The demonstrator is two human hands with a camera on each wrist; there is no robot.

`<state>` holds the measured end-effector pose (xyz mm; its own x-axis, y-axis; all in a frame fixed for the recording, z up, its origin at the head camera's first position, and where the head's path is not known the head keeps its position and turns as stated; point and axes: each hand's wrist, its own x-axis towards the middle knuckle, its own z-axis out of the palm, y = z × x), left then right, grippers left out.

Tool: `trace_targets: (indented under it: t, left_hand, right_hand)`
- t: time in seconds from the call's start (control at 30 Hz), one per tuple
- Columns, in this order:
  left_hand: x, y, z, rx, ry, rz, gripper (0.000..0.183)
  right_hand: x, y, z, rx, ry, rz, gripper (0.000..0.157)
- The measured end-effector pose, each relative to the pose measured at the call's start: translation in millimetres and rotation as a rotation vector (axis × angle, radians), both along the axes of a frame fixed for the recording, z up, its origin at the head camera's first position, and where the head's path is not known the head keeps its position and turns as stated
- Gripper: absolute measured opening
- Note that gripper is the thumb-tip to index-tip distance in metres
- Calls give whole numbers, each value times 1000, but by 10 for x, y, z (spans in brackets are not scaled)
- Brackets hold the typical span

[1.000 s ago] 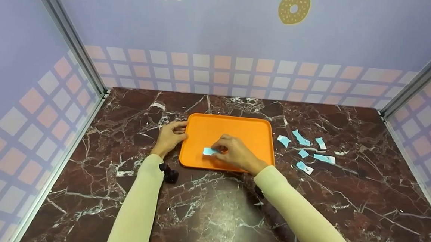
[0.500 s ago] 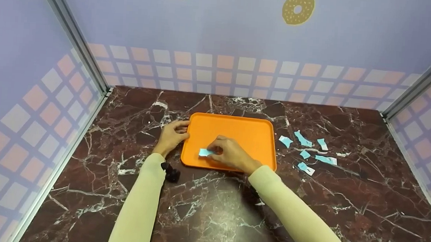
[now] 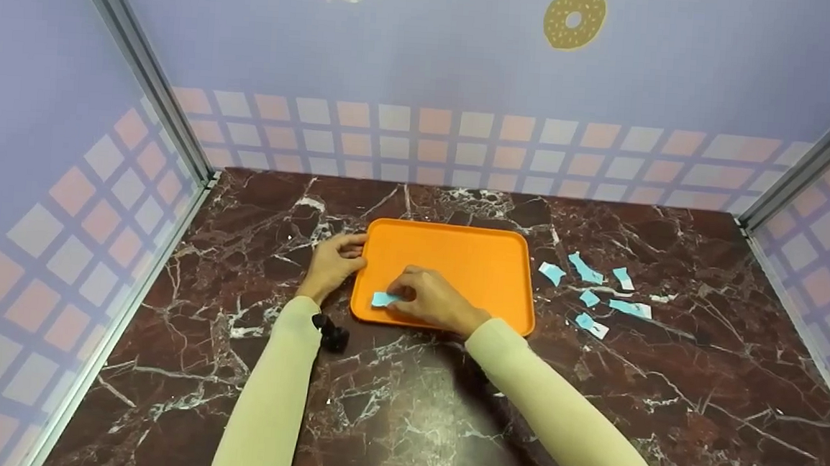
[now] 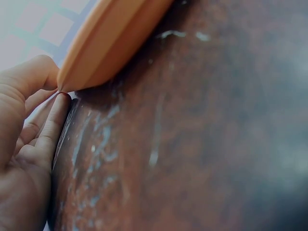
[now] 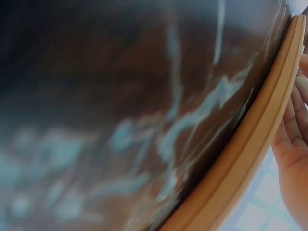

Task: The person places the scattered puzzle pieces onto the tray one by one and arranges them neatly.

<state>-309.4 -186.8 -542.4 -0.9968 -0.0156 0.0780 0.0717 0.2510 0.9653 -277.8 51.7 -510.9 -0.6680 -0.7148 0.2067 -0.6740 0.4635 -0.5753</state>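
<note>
An orange tray (image 3: 457, 253) lies on the dark marbled table. At its left edge my left hand (image 3: 328, 265) pinches the rim; the left wrist view shows the thumb (image 4: 41, 72) on the rim and a finger under it. Over the tray's front left part, my right hand (image 3: 431, 300) pinches a torn piece of light blue paper (image 3: 383, 299) between thumb and fingers. The piece is low over the tray; whether it touches the surface I cannot tell. In the right wrist view the right hand (image 5: 294, 159) shows only partly beyond the tray's edge, and the paper is mostly hidden.
Several torn blue and white paper pieces (image 3: 588, 269) lie scattered on the table (image 3: 665, 378) to the right of the tray. A black wrist camera (image 3: 334, 337) sits by the left cuff. Patterned walls (image 3: 439, 69) enclose the back and both sides.
My right hand has moved left and slightly toward me over the tray, carrying the blue paper piece to the front left. The left hand stays on the rim.
</note>
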Motion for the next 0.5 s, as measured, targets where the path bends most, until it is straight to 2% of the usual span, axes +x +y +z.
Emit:
trace_targets:
  t: [0.2,0.5]
  left_hand:
    - [-9,10,-7,26,21,-8,49]
    - [-1,-1,-10,11,19,-3,47]
  right_hand:
    - [-6,-61,-8,6,5,10,26]
    - [8,-135,-18,20,-8,23,23]
